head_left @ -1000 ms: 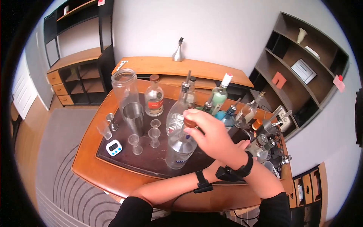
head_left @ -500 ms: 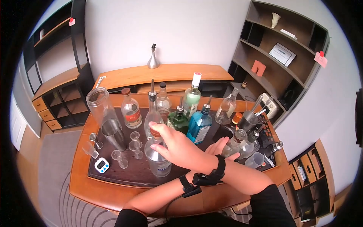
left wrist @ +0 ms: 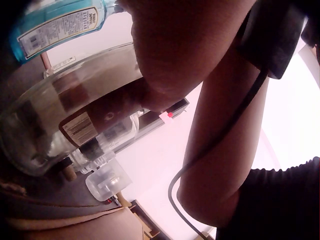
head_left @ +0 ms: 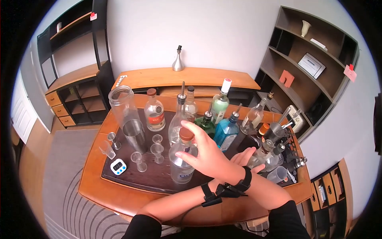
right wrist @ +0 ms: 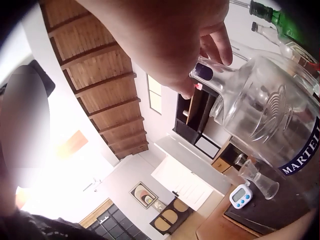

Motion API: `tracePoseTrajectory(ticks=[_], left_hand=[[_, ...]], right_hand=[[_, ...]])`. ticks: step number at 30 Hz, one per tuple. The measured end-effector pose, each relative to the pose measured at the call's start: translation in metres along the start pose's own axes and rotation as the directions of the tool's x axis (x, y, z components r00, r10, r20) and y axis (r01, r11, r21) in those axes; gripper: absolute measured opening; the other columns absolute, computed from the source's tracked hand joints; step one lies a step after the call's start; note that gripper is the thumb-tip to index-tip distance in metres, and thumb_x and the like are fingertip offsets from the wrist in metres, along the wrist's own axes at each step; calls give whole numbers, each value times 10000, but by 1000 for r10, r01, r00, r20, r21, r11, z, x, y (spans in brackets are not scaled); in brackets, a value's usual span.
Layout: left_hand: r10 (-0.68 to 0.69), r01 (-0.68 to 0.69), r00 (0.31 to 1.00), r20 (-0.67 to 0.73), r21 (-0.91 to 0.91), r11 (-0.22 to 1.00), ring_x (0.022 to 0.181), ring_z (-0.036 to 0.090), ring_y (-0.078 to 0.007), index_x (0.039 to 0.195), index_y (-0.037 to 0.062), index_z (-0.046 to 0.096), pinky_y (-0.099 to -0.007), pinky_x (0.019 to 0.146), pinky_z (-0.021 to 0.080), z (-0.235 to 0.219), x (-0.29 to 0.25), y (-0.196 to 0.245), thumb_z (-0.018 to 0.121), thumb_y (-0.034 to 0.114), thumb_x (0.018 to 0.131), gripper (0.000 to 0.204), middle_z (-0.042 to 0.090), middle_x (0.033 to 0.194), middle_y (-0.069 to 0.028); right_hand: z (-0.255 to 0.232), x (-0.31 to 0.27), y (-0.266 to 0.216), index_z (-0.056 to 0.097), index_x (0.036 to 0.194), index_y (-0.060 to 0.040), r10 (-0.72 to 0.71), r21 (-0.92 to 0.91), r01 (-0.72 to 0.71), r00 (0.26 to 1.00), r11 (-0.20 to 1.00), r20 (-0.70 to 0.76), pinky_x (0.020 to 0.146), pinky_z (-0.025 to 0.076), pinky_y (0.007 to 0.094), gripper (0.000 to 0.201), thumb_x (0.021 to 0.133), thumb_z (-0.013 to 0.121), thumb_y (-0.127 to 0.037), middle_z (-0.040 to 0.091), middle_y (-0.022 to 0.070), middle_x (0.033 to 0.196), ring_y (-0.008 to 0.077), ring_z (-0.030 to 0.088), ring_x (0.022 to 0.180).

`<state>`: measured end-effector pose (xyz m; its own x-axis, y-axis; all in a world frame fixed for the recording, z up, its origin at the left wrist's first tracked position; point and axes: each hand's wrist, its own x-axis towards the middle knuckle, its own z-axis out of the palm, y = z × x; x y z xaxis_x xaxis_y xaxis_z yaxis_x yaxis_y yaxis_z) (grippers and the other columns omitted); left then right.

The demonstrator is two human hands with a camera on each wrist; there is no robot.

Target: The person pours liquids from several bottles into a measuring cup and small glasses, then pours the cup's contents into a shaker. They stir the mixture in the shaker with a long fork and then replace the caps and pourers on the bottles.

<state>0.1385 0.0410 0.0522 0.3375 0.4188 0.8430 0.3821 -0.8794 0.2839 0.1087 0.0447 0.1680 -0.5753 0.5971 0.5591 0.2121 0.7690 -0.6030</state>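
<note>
My arms cross over the table, the right forearm on top. With straight, spread thumb and fingers, my right hand (head_left: 209, 155) stands around the reddish-brown stopper (head_left: 186, 134) of a clear Martell bottle (head_left: 182, 173). That bottle stands upright near the front, its blue label band (right wrist: 305, 152) readable in the right wrist view. Farther right, my left hand (head_left: 243, 157) has its fingers extended beside a clear bottle (left wrist: 30, 132). In the left wrist view the hand overlaps that bottle's neck. Part of the left hand is hidden behind the right wrist.
A blue bottle (head_left: 227, 135), a green pourer bottle (head_left: 205, 126) and several others line the back. Left stand a tall glass jar (head_left: 122, 103), a metal shaker tin (head_left: 134, 135), small glasses (head_left: 156, 152) and a timer (head_left: 118, 167). A measuring cup (head_left: 277, 174) sits right.
The thumb and fingers of my right hand have spread apart around the stopper, which they pinched a second ago. The head view has swung left and back. My left hand stays beside its bottle.
</note>
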Motion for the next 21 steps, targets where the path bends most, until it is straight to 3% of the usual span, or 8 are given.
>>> tracePoseTrajectory(ticks=[7, 9, 15, 17, 18, 19, 20, 21], left_hand=[[-29, 29, 998, 51, -7, 1000, 1379, 432, -396, 1400, 382, 551, -506, 1107, 389, 0, -1, -1, 634, 349, 971, 439, 367, 1531, -189], [-34, 34, 998, 62, -3, 999, 1384, 425, -397, 1404, 387, 548, -508, 1109, 385, 4, -2, -3, 632, 353, 972, 441, 358, 1535, -193], [-90, 116, 981, 173, -148, 982, 1378, 423, -416, 1411, 371, 550, -523, 1115, 376, 2, 6, -4, 605, 366, 993, 421, 363, 1527, -216], [-490, 520, 852, 184, -408, 751, 1377, 420, -427, 1446, 296, 530, -529, 1118, 369, 0, 17, 13, 592, 349, 1001, 453, 363, 1533, -224], [-486, 517, 854, 186, -410, 751, 1377, 420, -427, 1446, 296, 530, -529, 1118, 369, -12, 18, 18, 592, 349, 1001, 453, 363, 1533, -224], [-253, 276, 958, 132, -205, 939, 1373, 423, -427, 1448, 245, 524, -530, 1113, 372, -31, 16, 19, 626, 332, 973, 493, 355, 1544, -229], [6, -9, 991, 131, 17, 1000, 1369, 427, -426, 1449, 195, 518, -531, 1108, 374, -39, 16, 20, 660, 316, 945, 537, 346, 1555, -234], [-136, 194, 976, 172, -381, 904, 1366, 436, -343, 1414, 40, 489, -447, 1120, 377, -35, 21, 18, 678, 173, 913, 552, 403, 1478, -211]], right_hand=[[-4, 7, -8, 382, 1445, -25, 33, 32, -29, 992, 999, -120, 988, 496, 444, 682, 902, 750, -215, 550, 227, 1341, 379, 585, 1211], [-6, 11, -4, 434, 1379, -22, 159, 45, -157, 986, 987, -47, 922, 521, 419, 613, 894, 762, -200, 610, 208, 1233, 353, 632, 1137], [-11, 18, -9, 507, 1259, -42, 41, 168, 10, 954, 986, -297, 841, 533, 356, 464, 882, 768, -119, 658, 145, 1106, 248, 669, 991], [-24, 10, -17, 522, 1227, -36, 24, 133, 16, 955, 991, -296, 835, 533, 347, 438, 876, 772, -115, 662, 134, 1091, 230, 668, 972], [-31, 3, -19, 538, 1196, -31, 11, 100, 20, 956, 995, -295, 830, 532, 339, 412, 870, 776, -110, 667, 123, 1076, 213, 668, 952], [-41, -4, -19, 551, 1141, -20, -31, 82, 59, 948, 995, -317, 841, 528, 320, 383, 851, 789, -99, 677, 121, 1087, 208, 673, 960], [-55, -14, -28, 551, 1116, -23, -35, 28, 46, 952, 999, -305, 857, 524, 302, 371, 840, 793, -80, 690, 121, 1119, 190, 675, 975], [-69, -25, -29, 546, 1105, -32, -15, 19, 23, 946, 1000, -322, 874, 519, 302, 367, 836, 792, -70, 691, 128, 1141, 188, 673, 993]])
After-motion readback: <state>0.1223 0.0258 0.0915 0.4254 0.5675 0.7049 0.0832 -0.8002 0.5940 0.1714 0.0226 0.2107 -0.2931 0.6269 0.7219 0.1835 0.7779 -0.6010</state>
